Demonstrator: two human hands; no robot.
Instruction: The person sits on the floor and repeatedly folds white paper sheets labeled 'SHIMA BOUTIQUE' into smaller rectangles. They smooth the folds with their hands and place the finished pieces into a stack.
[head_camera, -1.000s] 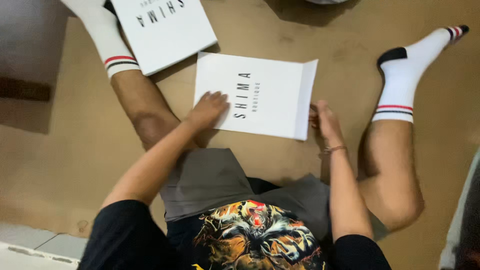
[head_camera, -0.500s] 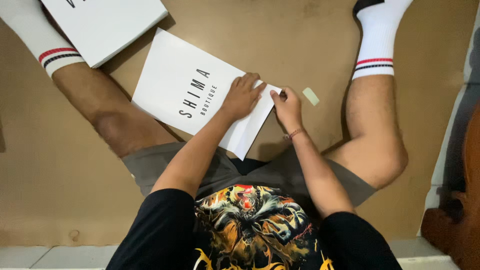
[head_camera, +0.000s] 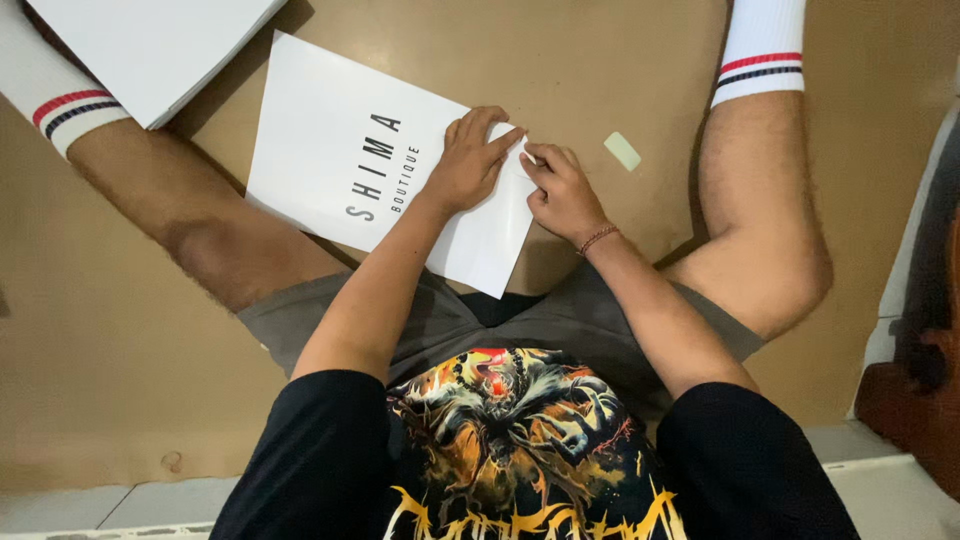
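A flat white paper bag (head_camera: 345, 150) with dark lettering lies on the brown floor sheet (head_camera: 560, 60) between my spread legs. My left hand (head_camera: 468, 160) presses flat on the bag's right end, fingers pointing right. My right hand (head_camera: 560, 192) sits at the bag's right edge with its fingertips pinched against the paper, touching my left fingertips. A small pale green strip (head_camera: 622, 151) lies on the floor just right of my right hand.
A stack of similar white bags (head_camera: 150, 45) lies at the upper left, over my left shin. My legs in white striped socks (head_camera: 762, 45) flank the bag. Grey tiles (head_camera: 150, 505) border the near edge; a dark reddish object (head_camera: 915, 400) sits at the right.
The view has shifted left and the bag looks turned more diagonally. My left hand slid to the bag's right end, and my right hand came in to meet it at the edge.
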